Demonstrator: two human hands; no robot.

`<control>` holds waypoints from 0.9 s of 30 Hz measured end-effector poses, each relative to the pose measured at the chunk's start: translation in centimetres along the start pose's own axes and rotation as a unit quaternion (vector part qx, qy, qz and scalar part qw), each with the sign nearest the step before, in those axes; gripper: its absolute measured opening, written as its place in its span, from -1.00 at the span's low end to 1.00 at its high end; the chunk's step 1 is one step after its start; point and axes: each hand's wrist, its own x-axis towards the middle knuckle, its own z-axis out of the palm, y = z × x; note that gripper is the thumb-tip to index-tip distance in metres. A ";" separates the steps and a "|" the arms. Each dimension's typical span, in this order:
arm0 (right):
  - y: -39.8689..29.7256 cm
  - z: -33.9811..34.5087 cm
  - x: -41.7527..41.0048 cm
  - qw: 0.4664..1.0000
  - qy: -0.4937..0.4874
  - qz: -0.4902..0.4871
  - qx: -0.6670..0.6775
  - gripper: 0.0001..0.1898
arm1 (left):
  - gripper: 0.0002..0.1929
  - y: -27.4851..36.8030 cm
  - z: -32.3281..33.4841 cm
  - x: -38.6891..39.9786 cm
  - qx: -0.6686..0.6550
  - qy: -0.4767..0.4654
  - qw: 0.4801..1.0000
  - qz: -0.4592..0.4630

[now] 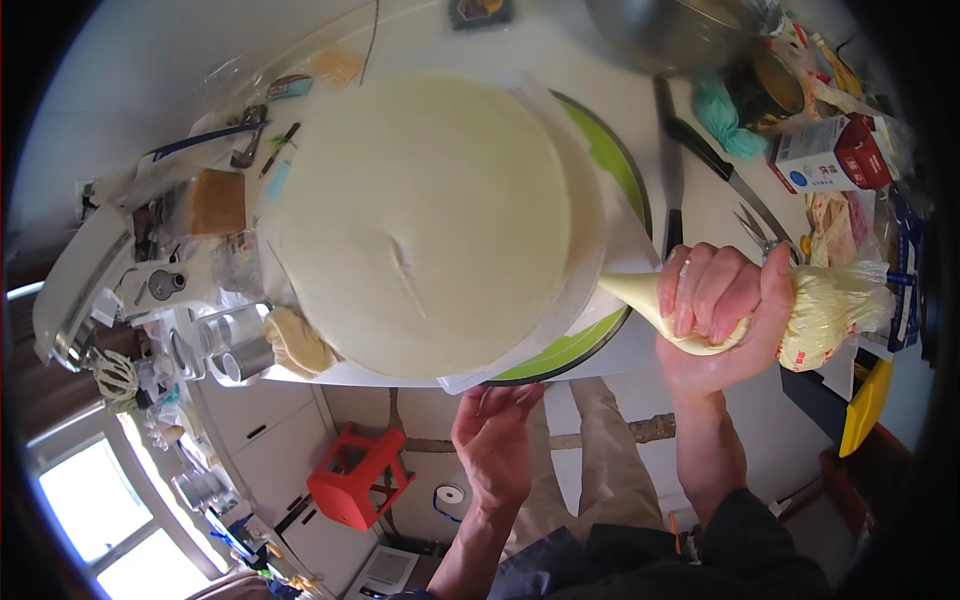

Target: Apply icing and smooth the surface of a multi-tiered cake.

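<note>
My right hand [720, 307] squeezes a plastic piping bag [817, 315] filled with pale yellow cream. Its narrow end points left, at the side of a tall round cake [427, 225] coated smoothly in pale cream; I cannot tell if the tip touches it. A short groove and a thin line mark the cake's top. Under the cake are a white board [630, 232] and a bright green turntable [570, 349] with a dark rim. My left hand [491, 442] is at the turntable's near rim, fingers slightly bent, holding nothing.
Right of the cake lie a long spatula [670, 150], a black-handled knife [712, 157], scissors [757, 229] and a carton [832, 154]. A steel bowl [675, 34] stands behind. On the left are a stand mixer [82, 285], metal tins [244, 352] and a beige cloth [296, 345].
</note>
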 end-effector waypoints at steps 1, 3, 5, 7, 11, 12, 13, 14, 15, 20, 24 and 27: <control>0.1 -0.2 -0.1 1.000 -0.003 0.001 0.003 -0.33 | -0.52 0.1 0.0 0.0 -0.001 0.002 1.000 0.003; 0.2 -0.1 -0.1 1.000 0.000 -0.008 -0.007 -0.33 | -0.52 0.1 0.0 0.0 -0.011 -0.010 1.000 -0.002; 0.0 0.0 -0.2 1.000 -0.004 0.010 -0.002 -0.33 | -0.51 0.3 0.1 -0.1 -0.008 -0.009 1.000 -0.003; -0.2 0.0 -0.3 1.000 -0.006 0.028 0.002 -0.33 | -0.51 0.4 0.3 0.0 -0.004 -0.010 1.000 -0.006; -0.5 0.2 -0.4 0.999 -0.028 0.034 0.021 -0.34 | -0.49 0.6 0.2 -0.1 0.001 -0.004 1.000 0.003; -0.5 0.2 -0.4 0.999 -0.032 0.032 0.025 -0.34 | -0.48 0.6 0.1 -0.1 0.005 0.002 1.000 0.013; -0.6 0.3 -0.4 0.999 -0.032 0.032 0.025 -0.34 | -0.48 0.6 0.0 -0.1 0.005 0.002 1.000 0.013; -0.6 0.4 -0.3 0.999 -0.022 0.028 0.018 -0.35 | -0.48 0.5 -0.2 -0.1 0.002 0.008 1.000 0.024; -0.5 0.5 -0.3 1.000 -0.013 0.025 0.011 -0.35 | -0.49 0.5 -0.3 -0.1 -0.001 0.014 0.999 0.035; 0.1 0.3 -0.1 1.000 -0.002 0.000 -0.013 -0.36 | -0.49 0.6 -0.4 -0.1 -0.008 0.005 1.000 0.018; 0.0 0.0 -0.2 1.000 -0.015 0.012 0.004 -0.36 | -0.50 0.8 -0.1 -0.1 0.006 -0.002 1.000 0.010; -0.5 0.4 -0.3 0.999 -0.020 0.033 0.014 -0.36 | -0.52 0.8 0.1 -0.1 0.007 0.015 1.000 0.017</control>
